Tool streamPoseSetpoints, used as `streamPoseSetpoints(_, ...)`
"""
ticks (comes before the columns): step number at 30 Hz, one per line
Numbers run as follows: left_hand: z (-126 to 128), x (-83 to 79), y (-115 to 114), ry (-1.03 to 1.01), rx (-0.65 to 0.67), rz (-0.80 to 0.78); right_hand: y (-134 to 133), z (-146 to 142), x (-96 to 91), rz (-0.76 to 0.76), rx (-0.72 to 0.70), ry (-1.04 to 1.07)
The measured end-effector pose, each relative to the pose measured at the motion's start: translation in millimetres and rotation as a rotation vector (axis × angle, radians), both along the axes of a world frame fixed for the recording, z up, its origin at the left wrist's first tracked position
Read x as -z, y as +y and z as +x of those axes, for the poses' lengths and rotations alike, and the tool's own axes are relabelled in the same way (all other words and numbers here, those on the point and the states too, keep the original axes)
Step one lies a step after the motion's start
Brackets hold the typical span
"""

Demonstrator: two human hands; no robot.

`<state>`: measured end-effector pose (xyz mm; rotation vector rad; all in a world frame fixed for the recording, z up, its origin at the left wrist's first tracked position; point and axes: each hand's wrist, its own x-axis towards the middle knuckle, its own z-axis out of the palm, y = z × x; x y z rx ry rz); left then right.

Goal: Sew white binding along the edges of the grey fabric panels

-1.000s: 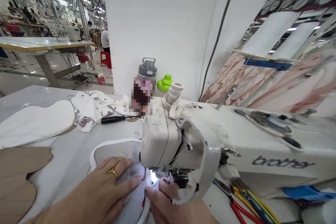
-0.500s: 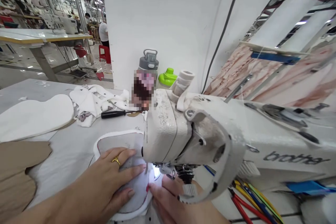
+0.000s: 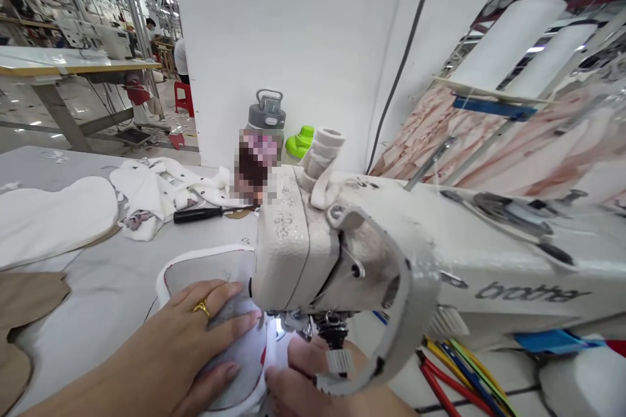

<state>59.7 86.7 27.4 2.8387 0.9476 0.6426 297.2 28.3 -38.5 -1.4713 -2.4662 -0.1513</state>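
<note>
Pressing on a grey cloth panel (image 3: 205, 264): a worker's left hand (image 3: 183, 339), a gold ring (image 3: 201, 307) on one finger, lies flat with fingers spread, gripping nothing.
White trim (image 3: 161, 287): runs around the panel's rounded edge; the right hand (image 3: 298, 388) sits at its near right side, fingers bent, partly behind the machine's front parts — whether thumb and finger pinch the edge, one cannot tell.
Sewing machine (image 3: 288, 241): stands over the panel's right edge, a lit spot glowing beneath its head; the two hands flank that edge, near each other but apart.
Grey surface (image 3: 117, 293): carries the panel, with a brown piece (image 3: 29, 300), a white piece (image 3: 53, 218), white scraps (image 3: 147, 192) and a black-handled tool (image 3: 198, 215) beyond.
Cloth's feel: likely light, soft and limp, apt to slide or pucker; the trim looks thicker and springier.
Best hold: flat palm mid-panel, light fingertips on the trimmed edge — clear of the lit spot.
</note>
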Motion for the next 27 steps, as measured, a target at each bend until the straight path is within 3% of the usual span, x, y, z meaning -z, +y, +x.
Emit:
streamPoseSetpoints(5,0.5,-3.3,4.4,0.135,0.032,0.073,2.1,0.1,-14.9,0.018,0.024,-0.010)
streamPoseSetpoints(9,-2.1,-10.6,9.9,0.208,0.084,0.134,2.7,15.1,-39.5,0.064,-0.218,-0.033)
streamPoseSetpoints(12,-1.7,-15.7,10.6,0.254,0.083,0.097,3.5,22.9,-52.6,0.096,-0.264,-0.015)
streamPoseSetpoints(17,3.3,-26.7,10.5,0.226,0.049,0.042,7.1,20.9,-79.5,-0.031,-0.293,0.065)
streamPoseSetpoints(20,3.8,-30.4,11.6,0.200,0.044,0.020,8.7,22.6,-97.6,-0.138,-0.331,0.227)
streamPoseSetpoints(23,1.8,-25.3,12.5,0.198,0.035,-0.008,10.5,25.7,-100.0,-0.240,-0.229,0.479)
streamPoseSetpoints(27,-1.7,-9.7,11.7,0.167,-0.003,0.012,13.9,24.5,-86.7,-0.232,0.013,0.572)
